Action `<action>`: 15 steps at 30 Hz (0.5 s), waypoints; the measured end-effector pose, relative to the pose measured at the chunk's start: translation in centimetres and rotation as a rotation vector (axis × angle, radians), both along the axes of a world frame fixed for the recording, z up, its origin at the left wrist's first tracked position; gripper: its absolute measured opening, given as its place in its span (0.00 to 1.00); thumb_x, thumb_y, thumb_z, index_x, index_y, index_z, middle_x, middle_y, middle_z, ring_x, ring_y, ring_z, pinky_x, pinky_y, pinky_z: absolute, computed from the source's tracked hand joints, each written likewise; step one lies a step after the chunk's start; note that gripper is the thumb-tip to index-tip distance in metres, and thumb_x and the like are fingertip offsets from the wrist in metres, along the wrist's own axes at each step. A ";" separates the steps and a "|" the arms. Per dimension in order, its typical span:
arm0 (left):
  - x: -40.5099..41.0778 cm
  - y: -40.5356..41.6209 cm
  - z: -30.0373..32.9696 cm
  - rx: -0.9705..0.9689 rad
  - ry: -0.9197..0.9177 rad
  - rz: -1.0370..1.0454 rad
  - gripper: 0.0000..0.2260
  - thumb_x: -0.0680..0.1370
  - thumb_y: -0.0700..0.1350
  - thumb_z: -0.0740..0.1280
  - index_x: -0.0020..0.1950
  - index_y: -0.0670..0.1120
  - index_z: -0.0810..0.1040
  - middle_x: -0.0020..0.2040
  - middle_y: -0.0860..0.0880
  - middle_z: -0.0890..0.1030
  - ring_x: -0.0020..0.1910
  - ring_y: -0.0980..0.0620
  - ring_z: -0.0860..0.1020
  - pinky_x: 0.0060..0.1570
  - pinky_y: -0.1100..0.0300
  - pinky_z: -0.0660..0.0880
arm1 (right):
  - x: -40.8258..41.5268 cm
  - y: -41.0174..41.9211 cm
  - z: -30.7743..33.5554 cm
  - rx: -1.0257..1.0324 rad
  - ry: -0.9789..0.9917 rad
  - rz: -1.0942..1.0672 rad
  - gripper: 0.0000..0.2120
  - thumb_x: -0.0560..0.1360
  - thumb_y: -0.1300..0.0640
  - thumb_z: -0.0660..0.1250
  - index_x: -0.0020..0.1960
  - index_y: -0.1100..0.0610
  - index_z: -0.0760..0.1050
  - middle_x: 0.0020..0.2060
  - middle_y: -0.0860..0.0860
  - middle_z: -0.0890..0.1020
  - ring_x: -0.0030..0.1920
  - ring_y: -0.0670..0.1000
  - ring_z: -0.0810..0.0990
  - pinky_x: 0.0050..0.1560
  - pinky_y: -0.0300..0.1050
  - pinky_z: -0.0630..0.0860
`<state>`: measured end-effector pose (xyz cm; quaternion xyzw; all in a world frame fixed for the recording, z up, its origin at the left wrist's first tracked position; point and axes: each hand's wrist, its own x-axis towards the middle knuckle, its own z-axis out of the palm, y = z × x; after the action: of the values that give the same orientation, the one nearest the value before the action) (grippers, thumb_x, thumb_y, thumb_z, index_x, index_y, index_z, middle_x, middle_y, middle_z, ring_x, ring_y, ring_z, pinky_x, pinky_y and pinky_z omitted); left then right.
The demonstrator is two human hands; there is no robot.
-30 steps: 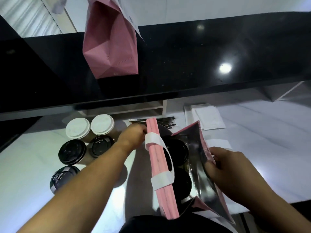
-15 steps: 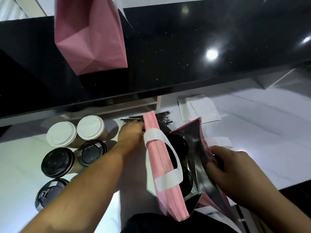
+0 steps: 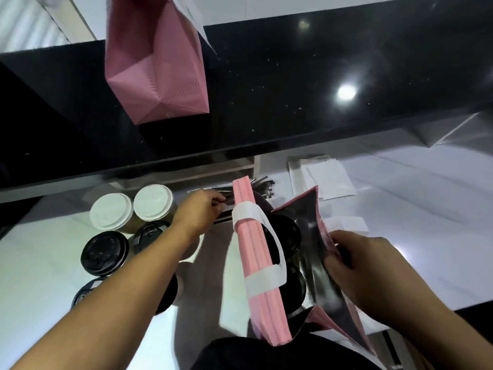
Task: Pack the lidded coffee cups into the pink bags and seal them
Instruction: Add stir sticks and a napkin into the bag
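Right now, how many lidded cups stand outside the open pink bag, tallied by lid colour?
White-lidded cups: 2
Black-lidded cups: 4 visible, the last two partly hidden by the left forearm
Total: 6

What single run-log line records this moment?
left hand: at straws | right hand: holds open pink bag | cups inside | unsealed

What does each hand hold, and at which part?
Right hand grips the open pink bag by its right rim. Left hand reaches the dark sticks; grip unclear.
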<state>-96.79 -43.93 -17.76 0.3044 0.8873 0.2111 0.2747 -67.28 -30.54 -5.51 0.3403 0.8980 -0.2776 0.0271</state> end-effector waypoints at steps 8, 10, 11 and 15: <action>2.6 -5.8 7.7 0.083 0.163 0.163 0.04 0.79 0.48 0.72 0.49 0.56 0.87 0.41 0.61 0.84 0.43 0.61 0.81 0.43 0.63 0.73 | 1.0 1.5 -0.3 0.026 0.077 0.122 0.15 0.75 0.57 0.68 0.34 0.56 0.65 0.24 0.53 0.69 0.29 0.55 0.67 0.28 0.50 0.63; 4.4 -7.1 10.7 0.102 0.250 0.212 0.05 0.79 0.49 0.71 0.48 0.59 0.86 0.38 0.65 0.82 0.39 0.65 0.79 0.39 0.67 0.71 | 1.2 2.0 -0.4 0.007 0.103 0.145 0.16 0.76 0.57 0.68 0.33 0.56 0.66 0.23 0.54 0.69 0.29 0.56 0.66 0.28 0.50 0.62; 5.5 -7.7 12.3 0.115 0.304 0.244 0.05 0.79 0.50 0.71 0.48 0.59 0.86 0.37 0.66 0.81 0.39 0.64 0.79 0.38 0.66 0.71 | 1.2 2.2 -0.5 -0.014 0.095 0.135 0.15 0.77 0.55 0.66 0.34 0.56 0.67 0.24 0.53 0.71 0.30 0.56 0.68 0.28 0.49 0.63; 10.9 -8.7 18.6 0.211 0.504 0.341 0.05 0.78 0.51 0.70 0.49 0.61 0.84 0.40 0.66 0.82 0.41 0.64 0.79 0.37 0.66 0.71 | 1.2 2.8 -0.3 -0.076 0.018 0.104 0.13 0.79 0.49 0.61 0.38 0.52 0.76 0.28 0.43 0.83 0.35 0.45 0.79 0.32 0.45 0.73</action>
<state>-85.89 -52.68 0.89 0.2209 0.9388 0.2629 -0.0262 -66.08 -27.73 -5.78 0.2893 0.9035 -0.3128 0.0465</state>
